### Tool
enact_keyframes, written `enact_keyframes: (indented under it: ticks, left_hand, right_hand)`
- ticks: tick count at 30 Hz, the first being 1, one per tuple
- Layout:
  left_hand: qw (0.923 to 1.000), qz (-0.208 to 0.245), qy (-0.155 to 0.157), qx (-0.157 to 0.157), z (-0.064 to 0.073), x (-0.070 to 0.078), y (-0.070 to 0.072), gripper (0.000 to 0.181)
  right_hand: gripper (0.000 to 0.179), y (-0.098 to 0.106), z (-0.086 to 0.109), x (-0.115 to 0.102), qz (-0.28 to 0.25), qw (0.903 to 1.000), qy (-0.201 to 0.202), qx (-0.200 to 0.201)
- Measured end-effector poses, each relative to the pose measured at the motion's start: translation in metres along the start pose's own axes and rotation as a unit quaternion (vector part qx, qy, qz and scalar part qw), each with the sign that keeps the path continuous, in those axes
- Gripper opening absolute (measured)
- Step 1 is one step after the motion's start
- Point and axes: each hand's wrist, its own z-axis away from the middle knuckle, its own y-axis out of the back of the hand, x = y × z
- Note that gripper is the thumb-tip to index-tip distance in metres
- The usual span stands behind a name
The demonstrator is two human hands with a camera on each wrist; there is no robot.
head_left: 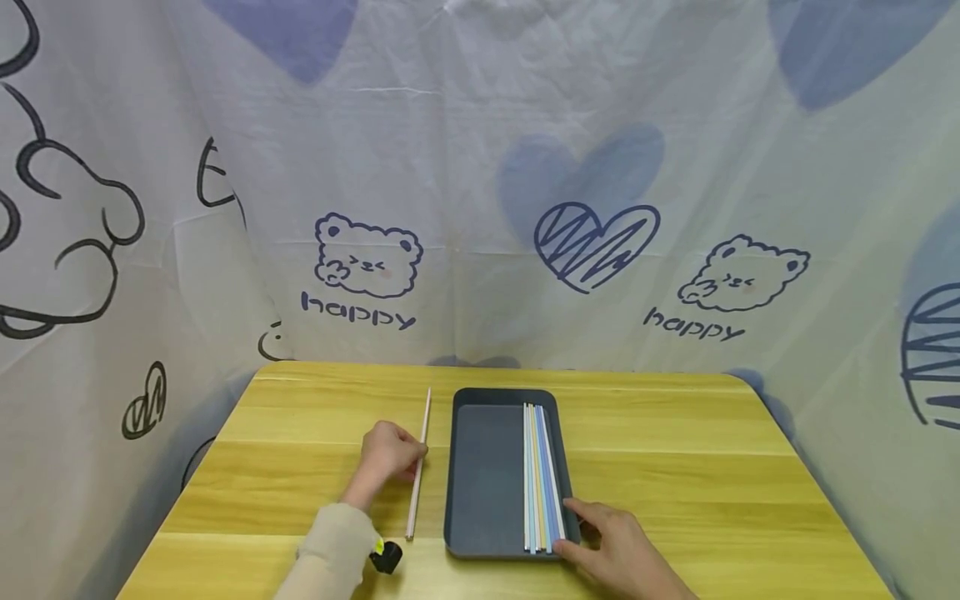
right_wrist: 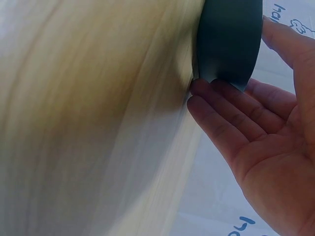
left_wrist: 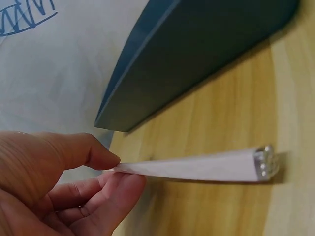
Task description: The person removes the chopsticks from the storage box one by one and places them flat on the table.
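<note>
My left hand [head_left: 390, 452] pinches a long, thin, pale pink stick [head_left: 415, 500] between thumb and fingertips, left of the tray. Seen from the left wrist, the stick [left_wrist: 197, 167] has flat sides and a clear, shiny end close to the wood. A dark grey rectangular tray [head_left: 483, 483] lies on the table. Along its right side sit several thin sticks [head_left: 540, 483] in white, yellow and shades of blue. My right hand [head_left: 618, 537] holds the tray's near right corner; in the right wrist view its thumb and fingers lie on opposite sides of the tray wall [right_wrist: 229, 44].
The wood-grain table [head_left: 675, 450] reaches out on both sides of the tray. Behind it hangs a pale cloth [head_left: 465, 192] printed with hearts and bears. A black object [head_left: 387, 558] with a yellow-green bit is at the left cuff.
</note>
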Motion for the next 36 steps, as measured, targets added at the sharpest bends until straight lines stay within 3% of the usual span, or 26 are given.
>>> enact_keyframes:
  ticks: [27,36]
  left_hand:
    - [0.9982,-0.04,0.005,0.044,0.0008,-0.0064,-0.0063,0.01]
    - [0.9953,-0.076,-0.008,0.06,0.003,0.0005,-0.0058,0.014]
  right_hand:
    - [0.069,-0.001,0.0003,0.0015,0.012,0.9999,0.008,0.009]
    - [0.069,-0.0008,0.0,-0.0003,0.017,0.9998,-0.004,0.008]
